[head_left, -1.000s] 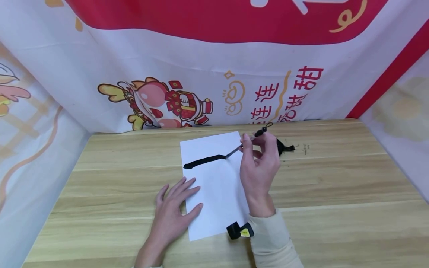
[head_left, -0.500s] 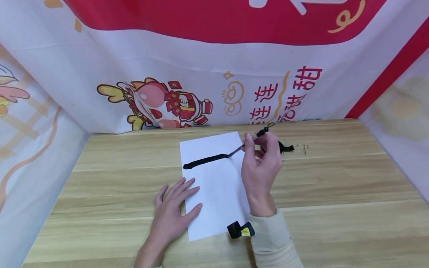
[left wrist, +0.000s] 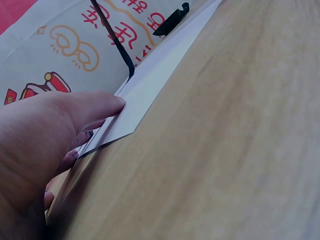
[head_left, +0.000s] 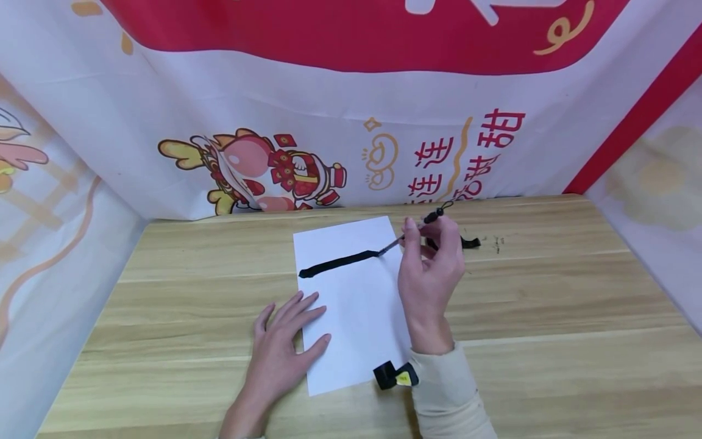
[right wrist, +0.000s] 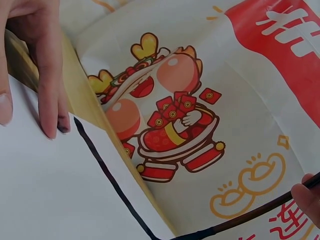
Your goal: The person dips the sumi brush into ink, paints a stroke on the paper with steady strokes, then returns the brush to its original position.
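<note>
A white sheet of paper [head_left: 351,323] lies on the wooden table, crossed near its top by a thick black ink stroke [head_left: 337,264]. My left hand [head_left: 282,350] rests on the sheet's left edge, its fingers spread. In the right hand [head_left: 430,280] a writing brush [head_left: 396,242] is pinched between thumb and fingers, slanting up to the right. Its dark tip meets the right end of the stroke. The right wrist view shows the brush [right wrist: 250,215] bending into the stroke [right wrist: 112,180], with the left fingers close to the stroke's other end.
Partly hidden behind the right hand is a black object [head_left: 470,243] with a narrow end, and small dark marks [head_left: 497,244] spot the table [head_left: 548,305] beside it. A printed cloth [head_left: 329,97] stands along the back edge.
My right hand and the brush have moved slightly to the right and the ink stroke has grown longer that way. The left hand stays in place.
</note>
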`<control>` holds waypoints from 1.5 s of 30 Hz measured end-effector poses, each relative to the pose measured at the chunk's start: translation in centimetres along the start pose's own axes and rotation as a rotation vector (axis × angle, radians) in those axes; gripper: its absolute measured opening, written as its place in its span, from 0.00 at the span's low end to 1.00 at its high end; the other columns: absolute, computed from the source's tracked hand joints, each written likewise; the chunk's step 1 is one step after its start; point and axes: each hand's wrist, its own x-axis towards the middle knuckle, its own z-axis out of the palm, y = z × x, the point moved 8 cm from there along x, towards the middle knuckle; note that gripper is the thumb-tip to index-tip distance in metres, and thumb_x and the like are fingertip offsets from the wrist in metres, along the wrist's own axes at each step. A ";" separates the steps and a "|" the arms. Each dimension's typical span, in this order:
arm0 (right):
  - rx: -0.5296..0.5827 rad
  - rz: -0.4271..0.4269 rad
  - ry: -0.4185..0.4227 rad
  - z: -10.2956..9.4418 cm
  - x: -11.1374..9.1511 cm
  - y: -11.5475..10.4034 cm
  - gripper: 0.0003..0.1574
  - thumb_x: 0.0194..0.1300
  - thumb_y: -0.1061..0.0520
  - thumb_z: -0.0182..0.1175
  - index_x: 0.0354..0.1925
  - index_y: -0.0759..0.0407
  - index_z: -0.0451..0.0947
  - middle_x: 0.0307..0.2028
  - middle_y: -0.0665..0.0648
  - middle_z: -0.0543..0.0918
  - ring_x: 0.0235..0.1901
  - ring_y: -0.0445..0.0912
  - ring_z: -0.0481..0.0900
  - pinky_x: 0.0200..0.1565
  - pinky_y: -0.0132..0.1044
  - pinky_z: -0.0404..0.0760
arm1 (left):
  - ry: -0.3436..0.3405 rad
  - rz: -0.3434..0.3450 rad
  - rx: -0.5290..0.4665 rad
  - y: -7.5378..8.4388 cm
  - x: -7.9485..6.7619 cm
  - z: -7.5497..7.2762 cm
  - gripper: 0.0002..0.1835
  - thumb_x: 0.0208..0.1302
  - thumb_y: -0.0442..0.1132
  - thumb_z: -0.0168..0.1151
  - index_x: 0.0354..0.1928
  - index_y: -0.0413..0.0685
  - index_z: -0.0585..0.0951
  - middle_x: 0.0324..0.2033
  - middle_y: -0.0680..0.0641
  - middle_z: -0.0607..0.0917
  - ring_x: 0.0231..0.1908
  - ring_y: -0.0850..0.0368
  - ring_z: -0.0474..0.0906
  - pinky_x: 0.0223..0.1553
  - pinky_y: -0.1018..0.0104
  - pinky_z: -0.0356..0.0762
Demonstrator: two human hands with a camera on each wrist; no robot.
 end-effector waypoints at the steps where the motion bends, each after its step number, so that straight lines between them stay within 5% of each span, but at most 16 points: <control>1: -0.001 0.001 0.001 0.0 0.0 0.0 0.14 0.78 0.56 0.66 0.49 0.67 0.77 0.40 0.65 0.86 0.36 0.45 0.88 0.38 0.22 0.87 | 0.000 0.001 0.000 0.0 0.0 0.0 0.26 0.63 0.50 0.78 0.64 0.61 0.87 0.74 0.58 0.80 0.79 0.48 0.69 0.80 0.32 0.44; 29: 0.031 0.044 0.041 -0.7 0.5 0.9 0.16 0.77 0.57 0.66 0.48 0.71 0.76 0.40 0.66 0.86 0.37 0.38 0.89 0.38 0.26 0.89 | -0.002 0.003 0.012 0.0 0.1 0.0 0.26 0.63 0.50 0.78 0.64 0.60 0.87 0.74 0.57 0.80 0.79 0.47 0.69 0.80 0.31 0.45; 39: 0.008 0.042 0.041 -0.8 0.5 1.0 0.16 0.78 0.57 0.65 0.48 0.71 0.76 0.40 0.66 0.86 0.36 0.52 0.91 0.38 0.25 0.88 | -0.003 0.000 0.016 -0.1 0.1 0.0 0.26 0.63 0.50 0.78 0.64 0.61 0.87 0.74 0.57 0.80 0.79 0.48 0.69 0.80 0.31 0.45; 45: 0.012 0.044 0.054 -0.8 0.6 1.0 0.16 0.77 0.57 0.66 0.47 0.72 0.76 0.39 0.66 0.86 0.36 0.44 0.90 0.38 0.25 0.88 | 0.000 0.004 0.017 -0.1 0.1 0.0 0.27 0.63 0.50 0.78 0.64 0.59 0.87 0.74 0.57 0.80 0.79 0.47 0.69 0.80 0.31 0.45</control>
